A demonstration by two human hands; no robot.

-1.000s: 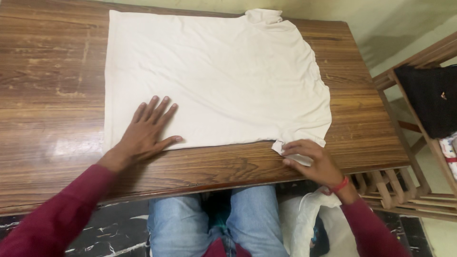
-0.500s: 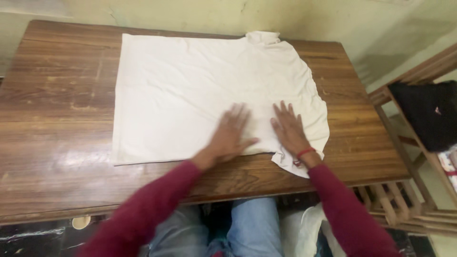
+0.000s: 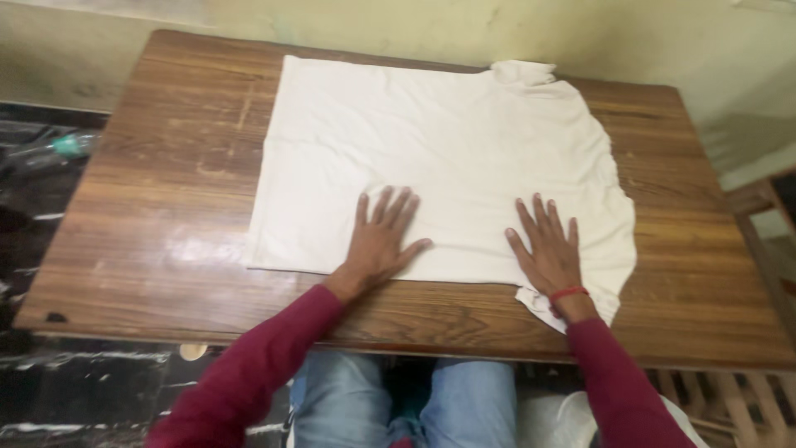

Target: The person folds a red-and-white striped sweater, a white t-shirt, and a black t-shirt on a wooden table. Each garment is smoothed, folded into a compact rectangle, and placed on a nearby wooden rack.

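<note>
**Head view: both palms laid flat on the cream cloth**

Head camera footage shows a cream-white garment (image 3: 431, 158) spread across a brown wooden surface (image 3: 166, 207), its near edge lying close to the front rim of the wood. The left hand (image 3: 380, 242) is pressed flat on the cloth near that lower edge, fingers spread and nothing gripped. The right hand (image 3: 549, 249) is likewise laid open and flat, a red band (image 3: 569, 293) seen at its wrist, with a small rumpled corner of the fabric just below it.

A second ago the left palm was set near the cloth's left lower part while the right hand was closed around a bunched corner at the surface's edge. That corner has since been released, and both hands have been brought onto the fabric side by side. The garment now appears shifted a little toward the right of the surface, and its lower part lies flatter. From this it is judged that gripping has given way to smoothing, and that the cloth is being pressed out rather than lifted.

Blue-trousered knees (image 3: 406, 406) are seen beneath the surface, and a wooden slatted frame (image 3: 730, 398) stands at the lower right.
</note>
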